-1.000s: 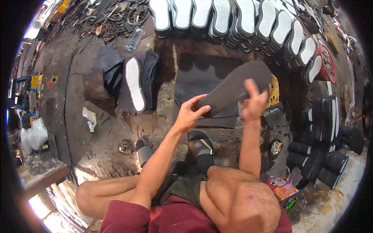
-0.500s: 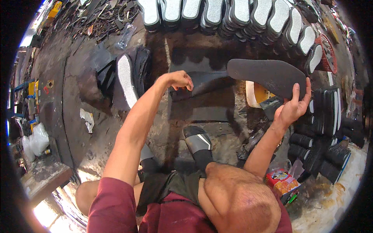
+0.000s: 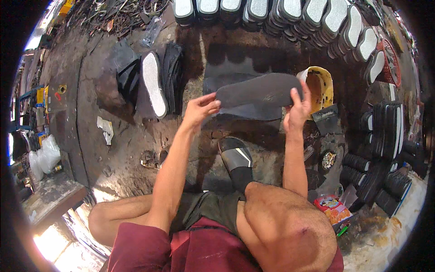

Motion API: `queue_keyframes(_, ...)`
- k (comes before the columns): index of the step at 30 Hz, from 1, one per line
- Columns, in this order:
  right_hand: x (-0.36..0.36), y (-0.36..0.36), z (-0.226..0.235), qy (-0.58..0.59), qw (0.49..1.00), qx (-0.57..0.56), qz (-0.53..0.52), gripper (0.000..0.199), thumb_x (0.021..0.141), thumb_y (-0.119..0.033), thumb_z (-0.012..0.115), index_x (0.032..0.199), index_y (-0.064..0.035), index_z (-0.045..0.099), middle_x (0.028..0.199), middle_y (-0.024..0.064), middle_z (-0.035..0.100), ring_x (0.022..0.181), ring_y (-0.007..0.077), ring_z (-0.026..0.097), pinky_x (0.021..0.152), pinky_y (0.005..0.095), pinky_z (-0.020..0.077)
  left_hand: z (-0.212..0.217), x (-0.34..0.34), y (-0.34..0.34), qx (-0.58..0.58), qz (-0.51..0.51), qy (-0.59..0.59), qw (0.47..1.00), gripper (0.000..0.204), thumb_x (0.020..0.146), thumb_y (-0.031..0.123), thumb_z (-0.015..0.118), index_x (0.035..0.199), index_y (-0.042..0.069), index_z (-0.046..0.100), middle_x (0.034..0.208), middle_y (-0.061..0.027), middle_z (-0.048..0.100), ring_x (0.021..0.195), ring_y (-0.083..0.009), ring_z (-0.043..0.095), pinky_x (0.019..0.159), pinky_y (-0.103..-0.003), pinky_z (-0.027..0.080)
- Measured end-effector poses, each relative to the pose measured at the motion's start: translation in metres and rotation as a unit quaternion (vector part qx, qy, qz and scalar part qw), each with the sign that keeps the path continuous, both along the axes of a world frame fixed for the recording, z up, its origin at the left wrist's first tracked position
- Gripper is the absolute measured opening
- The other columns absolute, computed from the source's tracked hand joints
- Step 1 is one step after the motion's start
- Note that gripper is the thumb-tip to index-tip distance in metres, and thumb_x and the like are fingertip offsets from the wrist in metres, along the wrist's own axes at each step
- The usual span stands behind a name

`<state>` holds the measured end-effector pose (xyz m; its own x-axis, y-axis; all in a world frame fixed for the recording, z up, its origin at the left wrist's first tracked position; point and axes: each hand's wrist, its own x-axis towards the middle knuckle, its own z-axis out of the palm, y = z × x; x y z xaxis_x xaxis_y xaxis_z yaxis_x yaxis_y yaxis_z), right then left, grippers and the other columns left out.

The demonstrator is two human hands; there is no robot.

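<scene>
Sole piece: dark, sole-shaped blank [image 3: 258, 90], held roughly crosswise a little above frame centre, plain dark face up; faint pale marks toward its right end.
Left hand: left hand [image 3: 199, 111] pinches the narrower left end, thumb and fingertips closed on the edge.
Right hand: right hand [image 3: 297, 112] grips the wider right end, thumb on the upper face, fingers around the far edge.
Under the piece: dark sheets [image 3: 251, 113] on the floor, mid-frame; the blank overlaps them in view. Contact: can't tell, looks lifted.
Right of the piece: yellow container [image 3: 325, 81], just beyond the right hand; contents unclear.
Other soles: white-faced stacks [image 3: 297, 8] along the top edge, one white-faced sole [image 3: 153, 84] left of centre, dark stacks [image 3: 385, 131] at far right.
Step in hand: my read, handling or checking one blank between both hands; it's on no stack.
Next move needs: probably both ends kept controlled so the thin blank doesn't flex or twist, wide end clear of the container rim, and edges lined up before either hand lets go.
</scene>
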<state>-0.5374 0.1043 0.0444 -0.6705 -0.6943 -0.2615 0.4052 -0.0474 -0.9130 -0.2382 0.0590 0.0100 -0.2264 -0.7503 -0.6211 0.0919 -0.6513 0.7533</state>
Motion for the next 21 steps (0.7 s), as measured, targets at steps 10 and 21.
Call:
queue_keyframes(10,-0.017,0.038,-0.078,0.087,0.963,0.202,0.158,0.057,0.086,-0.010,0.083,0.141,-0.0116,0.064,0.136,0.0084,0.063,0.103,0.0167,0.065,0.076,0.0318,0.0552,-0.038,-0.009,0.067,-0.047,0.116,-0.234,0.964,0.034,0.087,0.015,0.081,0.118,0.000,0.077,0.096,-0.0117,0.078,0.077,-0.0150,0.072,0.075,-0.029,0.056)
queue_keyframes(21,-0.015,0.043,-0.083,0.113,0.956,0.216,0.161,0.060,0.086,-0.013,0.085,0.142,-0.0103,0.063,0.118,0.0060,0.072,0.095,0.0139,0.069,0.073,0.0295,0.0558,-0.038,-0.010,0.069,-0.141,0.020,-0.365,0.920,0.038,0.087,0.028,0.081,0.117,0.004,0.078,0.103,-0.0165,0.079,0.091,-0.0185,0.073,0.084,-0.032,0.055)
